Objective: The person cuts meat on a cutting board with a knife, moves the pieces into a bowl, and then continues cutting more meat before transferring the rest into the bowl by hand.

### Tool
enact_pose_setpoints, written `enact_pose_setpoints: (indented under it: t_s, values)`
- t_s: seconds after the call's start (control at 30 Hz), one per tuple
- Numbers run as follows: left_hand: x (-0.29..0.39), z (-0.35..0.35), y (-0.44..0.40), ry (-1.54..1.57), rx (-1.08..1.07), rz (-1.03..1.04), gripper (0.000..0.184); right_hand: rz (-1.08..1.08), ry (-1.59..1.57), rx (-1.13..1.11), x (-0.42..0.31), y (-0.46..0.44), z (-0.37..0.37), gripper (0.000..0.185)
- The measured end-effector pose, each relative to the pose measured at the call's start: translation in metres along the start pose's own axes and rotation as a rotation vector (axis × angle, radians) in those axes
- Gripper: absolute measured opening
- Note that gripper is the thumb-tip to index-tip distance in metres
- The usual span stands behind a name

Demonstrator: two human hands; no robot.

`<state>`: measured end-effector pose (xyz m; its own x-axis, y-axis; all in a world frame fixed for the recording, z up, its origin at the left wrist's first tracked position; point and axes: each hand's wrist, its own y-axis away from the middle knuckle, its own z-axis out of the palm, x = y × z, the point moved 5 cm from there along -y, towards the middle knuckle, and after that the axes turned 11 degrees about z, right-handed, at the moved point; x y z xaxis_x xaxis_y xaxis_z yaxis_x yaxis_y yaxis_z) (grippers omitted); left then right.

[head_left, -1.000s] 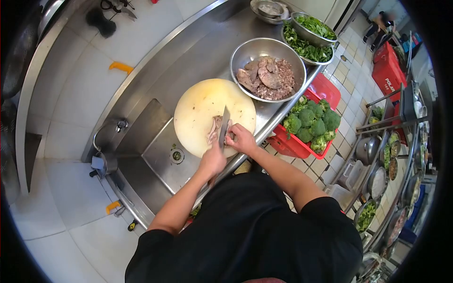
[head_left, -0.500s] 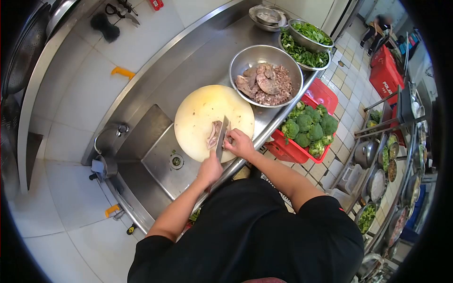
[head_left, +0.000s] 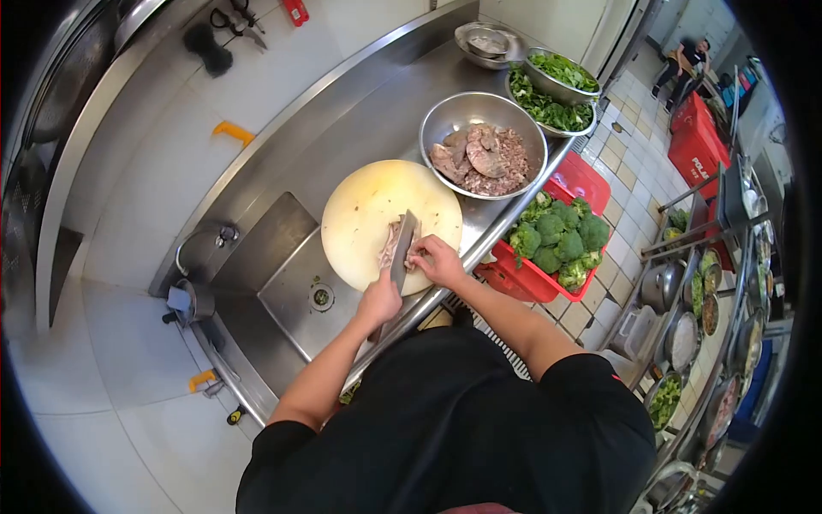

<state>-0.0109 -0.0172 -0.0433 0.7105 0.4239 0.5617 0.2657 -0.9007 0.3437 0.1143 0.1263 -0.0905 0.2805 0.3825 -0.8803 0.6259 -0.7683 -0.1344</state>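
Observation:
A round, pale cutting board [head_left: 360,206] lies partly over the sink edge. My left hand [head_left: 380,301] is closed around the handle of a cleaver [head_left: 404,244], whose blade stands over the board. Along the blade's left side lies cut raw meat [head_left: 389,247] in pale pink strips. My right hand [head_left: 439,260] is just right of the blade, its fingers curled down and pressed on a piece of meat that they mostly hide.
Beyond the board sits a steel bowl [head_left: 441,116] of meat chunks and mince. Bowls of leafy greens [head_left: 552,110] stand farther back. A red crate [head_left: 535,284] of broccoli is beside the counter. The sink [head_left: 295,295] is at left. Another person [head_left: 682,68] is in the far background.
The cleaver blade has tilted, so more of its flat face shows. Both hands stay in nearly the same place on the board. The whole view has shifted slightly.

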Motion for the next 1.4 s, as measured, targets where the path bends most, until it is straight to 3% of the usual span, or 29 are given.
enact_pose_setpoints:
  t_s: [0.23, 0.4, 0.63, 0.77, 1.13, 1.23, 1.33, 1.4]
  values:
    - [0.035, -0.049, 0.008, -0.077, 0.056, -0.002, 0.032, -0.019, 0.080, 0.009, -0.007, 0.000, -0.005, 0.027]
    - [0.027, -0.042, 0.019, -0.095, 0.093, 0.035, 0.036, 0.140, 0.041, -0.050, -0.004, 0.003, -0.001, 0.035]
    - [0.008, -0.009, 0.022, -0.210, 0.009, 0.087, 0.030, -0.167, 0.131, -0.085, -0.013, 0.010, -0.012, 0.033]
    - [0.018, -0.014, 0.027, -0.216, -0.003, 0.073, 0.028, -0.187, 0.269, -0.170, -0.011, 0.013, -0.013, 0.042]
    - [-0.003, -0.019, 0.029, -0.136, 0.014, 0.069, 0.028, 0.009, 0.187, -0.302, 0.002, 0.003, -0.013, 0.039]
    - [-0.003, -0.018, 0.033, -0.118, 0.005, 0.019, 0.030, 0.006, 0.251, -0.286, 0.002, 0.003, -0.014, 0.040]
    - [0.003, -0.019, 0.031, -0.117, -0.016, 0.000, 0.032, 0.019, 0.511, -0.106, -0.010, 0.002, -0.026, 0.047]
    - [0.003, -0.019, 0.029, -0.121, -0.020, 0.005, 0.033, -0.057, 0.604, -0.123, -0.018, 0.002, -0.026, 0.038]
